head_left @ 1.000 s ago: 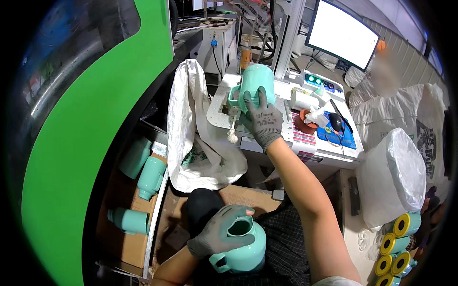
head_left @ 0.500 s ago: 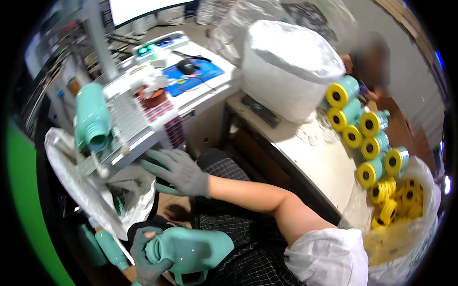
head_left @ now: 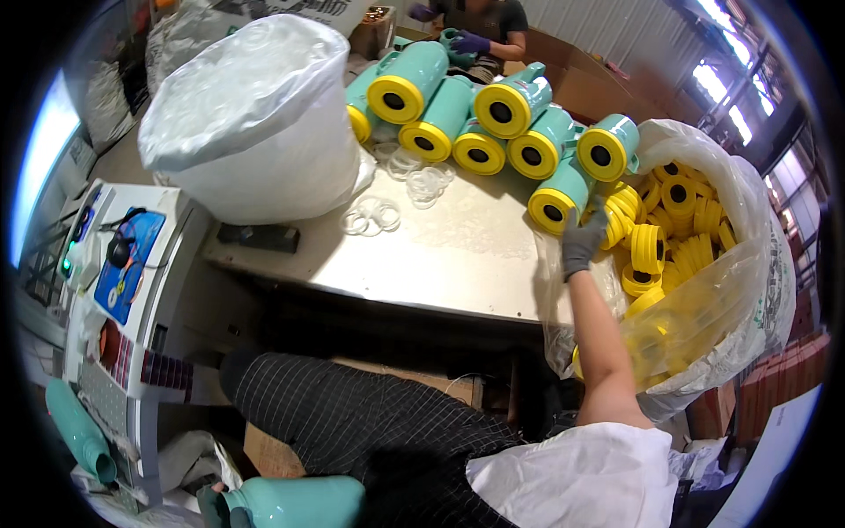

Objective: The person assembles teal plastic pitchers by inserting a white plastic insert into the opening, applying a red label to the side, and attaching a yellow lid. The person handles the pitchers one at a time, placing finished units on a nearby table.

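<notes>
A teal jug (head_left: 304, 503) lies on its side near my lap at the lower left, with my left hand (head_left: 220, 508) closed round its neck end. That hand wears a grey glove and is partly cut off by the lower edge. My gloved right hand (head_left: 586, 239) stretches over the table's right end, its fingers apart. It is beside stacked yellow ring-shaped caps (head_left: 621, 209) and the lowest teal jug (head_left: 563, 191) of a pile. Whether its fingertips touch either, I cannot tell. The piled jugs show yellow ends with black centres.
A clear bag (head_left: 748, 238) of yellow caps stands right of the table (head_left: 458, 273). Pale rings (head_left: 427, 183) lie near a large white sack (head_left: 264, 167). Another jug (head_left: 79, 427) lies on the machine at left. A co-worker's purple-gloved hand (head_left: 471, 41) holds a teal piece beyond.
My view has swung right. My right hand has moved from beside the machine on the left to the yellow caps on the right. My left hand still holds the jug.
</notes>
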{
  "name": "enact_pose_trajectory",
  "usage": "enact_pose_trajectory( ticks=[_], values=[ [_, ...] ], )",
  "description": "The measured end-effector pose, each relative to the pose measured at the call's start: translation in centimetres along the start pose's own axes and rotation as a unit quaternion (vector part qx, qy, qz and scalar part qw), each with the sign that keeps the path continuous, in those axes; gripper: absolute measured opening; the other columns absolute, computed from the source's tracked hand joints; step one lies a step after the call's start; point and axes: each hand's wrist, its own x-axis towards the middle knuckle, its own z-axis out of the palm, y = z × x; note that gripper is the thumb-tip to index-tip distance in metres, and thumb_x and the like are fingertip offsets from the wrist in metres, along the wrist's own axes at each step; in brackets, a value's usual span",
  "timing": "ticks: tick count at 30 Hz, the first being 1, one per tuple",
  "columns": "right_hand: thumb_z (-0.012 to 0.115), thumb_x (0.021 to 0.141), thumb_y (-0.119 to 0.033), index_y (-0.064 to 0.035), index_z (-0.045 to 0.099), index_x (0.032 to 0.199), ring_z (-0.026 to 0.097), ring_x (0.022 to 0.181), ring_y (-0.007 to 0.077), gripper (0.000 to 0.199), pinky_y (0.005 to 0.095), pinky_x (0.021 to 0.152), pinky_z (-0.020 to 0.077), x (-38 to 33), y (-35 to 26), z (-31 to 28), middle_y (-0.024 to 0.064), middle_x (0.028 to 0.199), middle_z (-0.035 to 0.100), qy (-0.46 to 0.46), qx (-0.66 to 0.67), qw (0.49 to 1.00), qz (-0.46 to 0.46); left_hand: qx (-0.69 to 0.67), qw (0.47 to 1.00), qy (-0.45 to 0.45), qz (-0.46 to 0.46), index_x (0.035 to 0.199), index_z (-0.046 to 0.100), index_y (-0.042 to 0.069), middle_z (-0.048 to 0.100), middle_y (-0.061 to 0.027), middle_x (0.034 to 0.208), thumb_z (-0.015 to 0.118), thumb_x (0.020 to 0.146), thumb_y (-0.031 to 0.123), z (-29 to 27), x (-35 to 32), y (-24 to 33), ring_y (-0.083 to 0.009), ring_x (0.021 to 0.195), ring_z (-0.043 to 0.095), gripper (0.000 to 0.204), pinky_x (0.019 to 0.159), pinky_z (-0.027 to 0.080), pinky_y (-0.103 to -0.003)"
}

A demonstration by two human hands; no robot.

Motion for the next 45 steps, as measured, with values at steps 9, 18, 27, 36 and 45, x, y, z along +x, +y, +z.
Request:
enact_pose_trajectory(
  ticks=[9, 18, 27, 36, 45],
  values=[
    [0.072, 0.085, -0.062, -0.0033, 0.045, 0.155, 0.048, 0.142, 0.0381, 0.095, 0.0480, 0.114, 0.0423, 8.2, 10.4, -4.0, 0.0221, 0.155, 0.050, -0.315, -0.264, 0.901, 0.141, 0.007, 0.998, -0.018, -0.060, 0.149, 0.047, -0.003, 0.057, -0.0121, 0.140, 0.069, 0.100, 0.025, 2.3, 1.4, 3.3, -0.0241, 0.120, 0.056, 0.060, 0.102, 0.047, -0.039],
    [0.067, 0.094, -0.042, -0.0238, 0.073, 0.132, 0.064, 0.109, 0.0333, 0.043, 0.0481, 0.097, 0.0478, -0.2, 7.7, -4.9, 0.0113, 0.123, 0.069, -0.323, -0.323, 0.885, -0.095, 0.069, 0.995, -0.041, -0.057, 0.147, 0.048, -0.004, 0.057, -0.0127, 0.140, 0.070, 0.100, 0.027, 0.7, 0.9, 3.1, -0.0228, 0.120, 0.055, 0.060, 0.102, 0.047, -0.038],
    [0.071, 0.085, -0.043, -0.0165, 0.074, 0.129, 0.062, 0.108, 0.0395, 0.051, 0.0514, 0.097, 0.0490, -1.3, 5.3, -8.0, 0.0207, 0.117, 0.065, -0.257, -0.239, 0.936, 0.012, 0.027, 0.997, 0.068, -0.002, 0.145, 0.050, -0.004, 0.059, -0.0170, 0.136, 0.065, 0.101, 0.033, -2.7, -1.3, -0.1, -0.0286, 0.117, 0.057, 0.060, 0.101, 0.047, -0.042],
    [0.078, 0.085, -0.019, -0.0075, 0.067, 0.133, 0.064, 0.106, 0.0398, 0.051, 0.0491, 0.096, 0.0514, -1.6, -8.6, -7.8, 0.0196, 0.116, 0.067, -0.210, 0.083, 0.960, -0.165, -0.166, 0.940, 0.297, -0.018, 0.145, 0.050, -0.002, 0.056, -0.0206, 0.143, 0.054, 0.106, 0.039, -2.3, -4.0, -8.1, -0.0344, 0.125, 0.057, 0.057, 0.107, 0.046, -0.048],
    [0.076, 0.087, -0.028, -0.0199, 0.069, 0.132, 0.062, 0.097, 0.0324, 0.047, 0.0462, 0.082, 0.0515, -16.2, -18.1, -2.7, 0.0124, 0.107, 0.063, -0.330, 0.119, 0.875, -0.333, 0.316, 0.891, 0.317, 0.074, 0.138, 0.061, 0.001, 0.061, -0.0191, 0.136, 0.066, 0.102, 0.035, 4.0, -6.3, -8.6, -0.0332, 0.120, 0.059, 0.050, 0.106, 0.049, -0.044]
  ],
)
